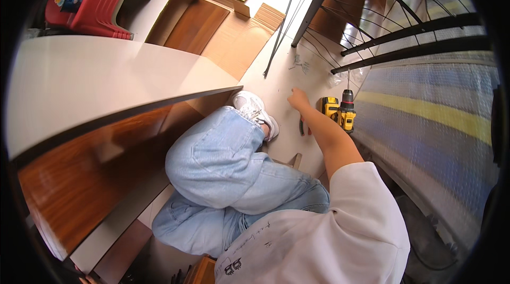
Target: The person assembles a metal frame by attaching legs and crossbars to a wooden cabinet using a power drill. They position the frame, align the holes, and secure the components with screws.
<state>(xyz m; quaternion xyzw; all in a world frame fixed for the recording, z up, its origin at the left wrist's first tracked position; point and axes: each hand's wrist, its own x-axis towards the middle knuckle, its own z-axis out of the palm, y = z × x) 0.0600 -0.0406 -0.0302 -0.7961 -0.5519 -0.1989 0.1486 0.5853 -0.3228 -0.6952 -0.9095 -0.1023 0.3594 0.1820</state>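
Observation:
My right hand (298,99) reaches out low over the pale floor, its fingers drawn together. Whatever they hold, if anything, is too small to make out. Just beyond it lies a scatter of small metal screws (300,64). Beside my right forearm rests a yellow and black cordless drill (346,112) with a long bit. Partly covered by that forearm is a tool with red and black handles (302,126). At the lower left rim, a sliver of what may be my left hand (87,280) shows by the board edge; its fingers are mostly cut off.
A white-topped cabinet piece with wood-brown panels (106,66) stands on the left. An open cardboard box (234,45) holds a brown board. Thin black rods (281,29) lie nearby. A black metal frame (409,34) and bubble-wrapped panel (430,109) fill the right. A red stool (95,8) is far left.

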